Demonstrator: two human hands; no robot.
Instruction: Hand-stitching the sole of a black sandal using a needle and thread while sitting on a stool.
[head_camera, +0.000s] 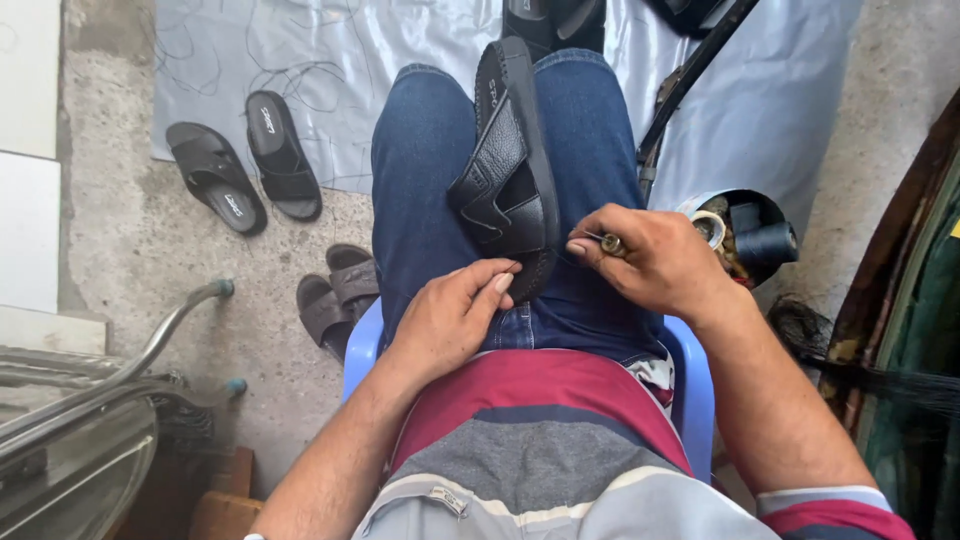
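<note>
A black leather sandal (510, 160) lies on its side between my thighs, sole edge up, toe pointing away. My left hand (450, 315) rests on my left thigh with its fingertips pressed against the sandal's heel end. My right hand (645, 255) is closed around a small tool with a metal ferrule (610, 243), its tip at the sandal's heel edge. I sit on a blue plastic chair (690, 385) in blue jeans and a striped shirt.
A pair of black sandals (245, 170) lies on the concrete floor at the left, another dark pair (335, 295) beside the chair. A container with spools of thread (750, 235) stands at my right. Grey plastic sheeting (330, 70) covers the floor ahead. Metal tubing (120, 370) is at lower left.
</note>
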